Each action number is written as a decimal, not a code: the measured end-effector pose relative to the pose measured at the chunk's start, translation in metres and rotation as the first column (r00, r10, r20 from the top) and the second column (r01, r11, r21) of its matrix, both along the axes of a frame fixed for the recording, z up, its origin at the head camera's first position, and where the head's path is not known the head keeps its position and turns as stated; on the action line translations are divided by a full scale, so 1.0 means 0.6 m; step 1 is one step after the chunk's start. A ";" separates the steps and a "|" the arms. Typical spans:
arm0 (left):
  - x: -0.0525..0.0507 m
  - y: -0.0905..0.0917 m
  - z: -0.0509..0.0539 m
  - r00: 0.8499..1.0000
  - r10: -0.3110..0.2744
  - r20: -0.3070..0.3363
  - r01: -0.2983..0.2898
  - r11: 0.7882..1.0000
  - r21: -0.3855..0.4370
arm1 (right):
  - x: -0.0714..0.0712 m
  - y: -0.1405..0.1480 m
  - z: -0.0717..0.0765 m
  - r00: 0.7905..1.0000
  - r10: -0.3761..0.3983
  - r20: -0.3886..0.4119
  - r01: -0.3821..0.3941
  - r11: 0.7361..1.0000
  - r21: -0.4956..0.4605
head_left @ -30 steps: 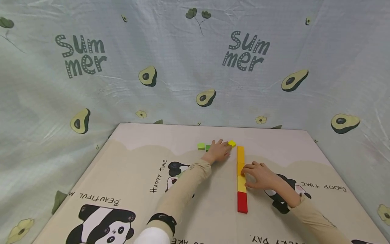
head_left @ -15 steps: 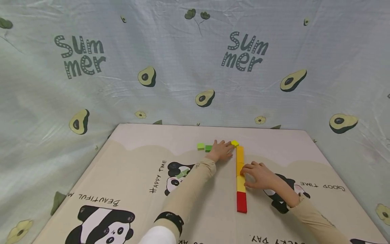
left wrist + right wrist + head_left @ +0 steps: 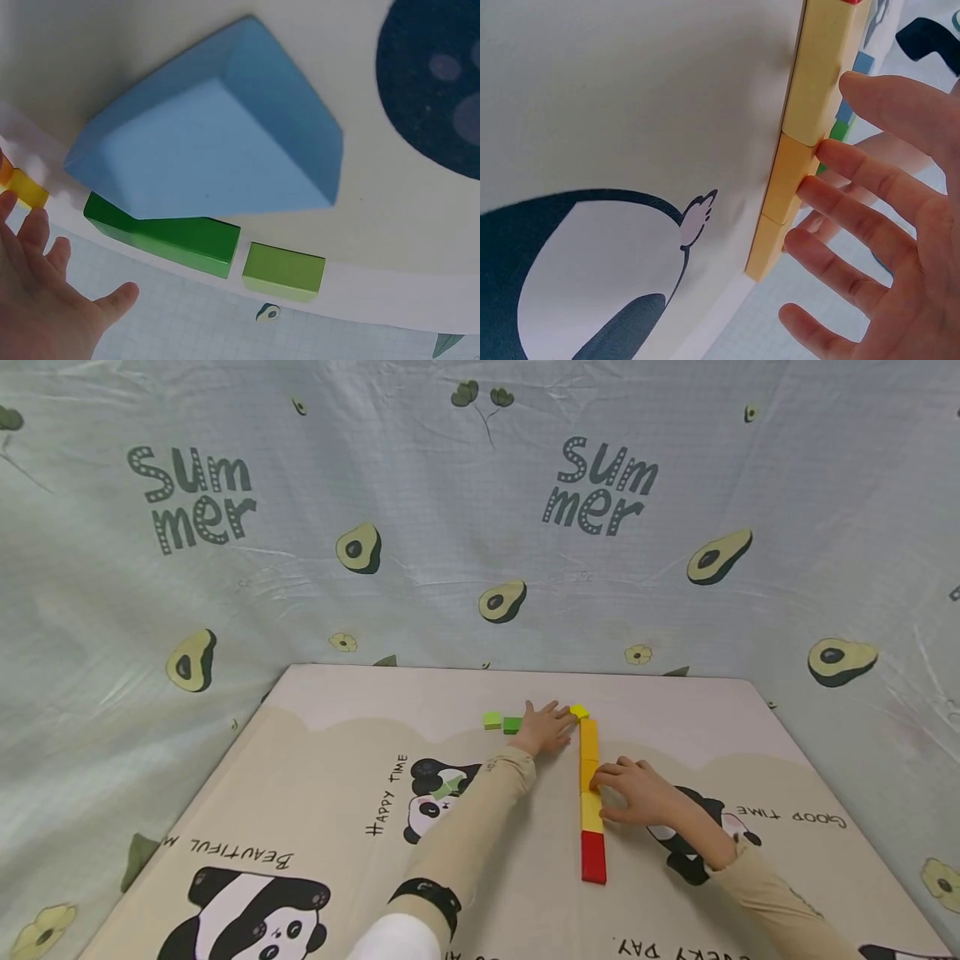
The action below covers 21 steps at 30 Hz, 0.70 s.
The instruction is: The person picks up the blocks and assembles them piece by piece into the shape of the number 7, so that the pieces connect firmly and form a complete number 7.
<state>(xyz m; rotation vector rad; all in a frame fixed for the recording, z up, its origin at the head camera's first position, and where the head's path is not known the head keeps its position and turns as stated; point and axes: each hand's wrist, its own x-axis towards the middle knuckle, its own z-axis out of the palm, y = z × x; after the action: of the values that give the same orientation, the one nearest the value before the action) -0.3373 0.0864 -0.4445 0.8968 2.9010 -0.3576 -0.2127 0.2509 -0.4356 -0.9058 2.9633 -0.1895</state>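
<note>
A straight row runs away from me: a red block (image 3: 593,857) nearest, a pale yellow block (image 3: 592,812), an amber block (image 3: 590,777), then an orange block (image 3: 589,739). At its far end a small yellow block (image 3: 578,712) sits by the row's left corner. My left hand (image 3: 545,728) lies with spread fingers at that yellow block, fingertips touching it. My right hand (image 3: 636,791) rests its fingertips along the right side of the row's middle blocks; the right wrist view shows these fingers (image 3: 859,225) fairly straight.
Left of my left hand are a green block (image 3: 512,725) and a light green block (image 3: 492,720). A blue block (image 3: 202,150) looms close in the left wrist view; my left arm hides it from the head view. A patterned curtain (image 3: 420,485) hangs behind the table.
My left hand has slid to the right, and the yellow block has moved with it up to the row's far end. The right hand stays at the row's side.
</note>
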 end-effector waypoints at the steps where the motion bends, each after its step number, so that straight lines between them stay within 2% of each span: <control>1: 0.000 0.001 0.000 1.000 0.002 -0.001 -0.002 1.000 -0.005 | 0.000 0.000 0.000 1.000 0.001 0.000 -0.001 1.000 -0.001; 8: 0.002 0.006 0.003 1.000 0.011 -0.004 -0.012 0.999 -0.034 | -0.001 0.002 -0.002 1.000 -0.001 -0.002 0.002 1.000 0.003; 17: 0.011 0.011 0.007 0.997 -0.030 -0.077 0.027 0.999 -0.042 | 0.001 0.001 -0.001 1.000 -0.006 0.007 0.006 1.000 0.000; 21: 0.012 0.011 0.008 0.998 -0.018 -0.068 0.015 0.998 -0.056 | 0.001 0.000 -0.001 1.000 -0.011 0.008 0.011 1.000 0.002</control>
<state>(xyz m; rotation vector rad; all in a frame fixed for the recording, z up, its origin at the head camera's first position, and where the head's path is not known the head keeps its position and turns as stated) -0.3299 0.0929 -0.4396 0.9183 2.9309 -0.4768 -0.2118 0.2507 -0.4363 -0.8867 2.9610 -0.1896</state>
